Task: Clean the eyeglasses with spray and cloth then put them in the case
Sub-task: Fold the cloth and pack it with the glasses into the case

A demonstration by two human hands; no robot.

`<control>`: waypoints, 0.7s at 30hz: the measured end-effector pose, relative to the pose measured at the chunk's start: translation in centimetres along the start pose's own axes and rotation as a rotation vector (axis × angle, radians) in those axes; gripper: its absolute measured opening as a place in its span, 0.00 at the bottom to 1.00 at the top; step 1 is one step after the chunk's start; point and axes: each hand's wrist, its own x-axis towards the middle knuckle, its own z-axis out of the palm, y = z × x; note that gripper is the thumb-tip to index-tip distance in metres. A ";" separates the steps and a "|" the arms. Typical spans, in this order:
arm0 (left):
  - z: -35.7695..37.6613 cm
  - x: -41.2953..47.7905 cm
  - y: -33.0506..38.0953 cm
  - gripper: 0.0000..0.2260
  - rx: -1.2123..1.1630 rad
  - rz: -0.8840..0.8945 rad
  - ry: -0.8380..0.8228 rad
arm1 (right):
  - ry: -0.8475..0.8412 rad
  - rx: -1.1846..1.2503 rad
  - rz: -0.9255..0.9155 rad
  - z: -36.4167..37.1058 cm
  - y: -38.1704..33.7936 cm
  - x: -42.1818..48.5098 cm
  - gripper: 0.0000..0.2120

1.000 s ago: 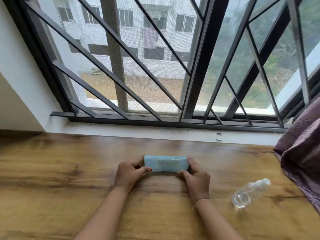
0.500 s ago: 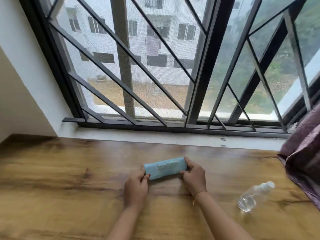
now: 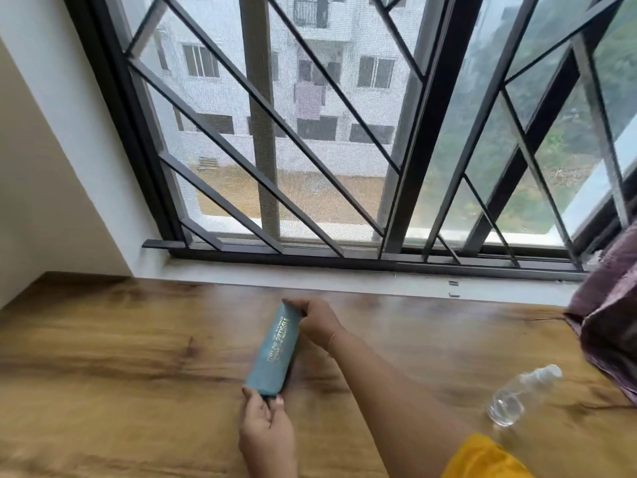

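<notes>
Fingers [image 3: 278,402] of the left hand [image 3: 267,431] pinch the near end of the blue glasses case [image 3: 277,353]; the right hand [image 3: 319,322] curls its fingers round the far end. The case points away from the person toward the window, gold lettering on top. Whether it rests on the wood or sits just off it cannot be told.

The barred window [image 3: 310,132] fills the far side, and its pale sill [image 3: 344,274] runs along the back edge of the wooden tabletop [image 3: 103,357]. The wood runs broad to the left of the hands, as far as the white wall [image 3: 51,167]. On the right, purple fabric [image 3: 613,322] lies over the tabletop's edge. A clear spray bottle [image 3: 524,395] lies on its side near that fabric, well apart from the case, with the right forearm between the two. A yellow sleeve [image 3: 482,457] shows at the bottom edge.
</notes>
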 end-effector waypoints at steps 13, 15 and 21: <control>1.6 0.1 -0.7 0.33 -0.166 -0.091 0.065 | -0.003 0.053 -0.014 1.9 0.7 -0.3 0.35; 1.5 0.1 -0.5 0.33 -0.161 -0.093 0.062 | -0.005 0.060 -0.026 2.0 0.9 -0.4 0.35; 1.1 -0.7 -0.2 0.34 -0.166 -0.051 0.047 | -0.017 0.093 -0.045 1.2 0.6 -1.4 0.35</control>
